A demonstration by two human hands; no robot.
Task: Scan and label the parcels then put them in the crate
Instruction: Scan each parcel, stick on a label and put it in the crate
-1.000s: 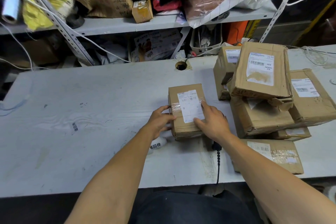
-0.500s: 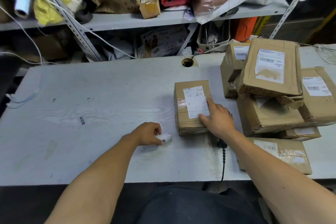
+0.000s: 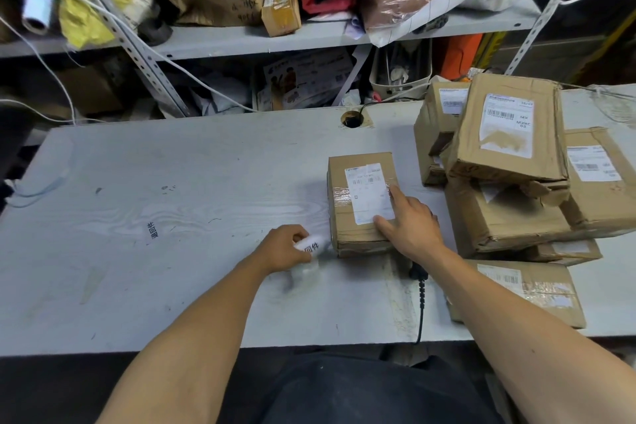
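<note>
The right hand (image 3: 411, 225) lies flat on a small parcel (image 3: 361, 203), fingers straight, forefinger along the right edge of its white shipping label (image 3: 369, 193). The parcel sits on the grey worktop (image 3: 172, 217), just beyond and between the two hands. The left hand (image 3: 282, 248), just left of the parcel's near corner, curls round a white sticker (image 3: 311, 246) printed with black characters and pinches it. Right of the right hand, more parcels form a stack (image 3: 516, 165). A black coiled cable (image 3: 420, 299) runs under the right forearm to the worktop's near edge.
</note>
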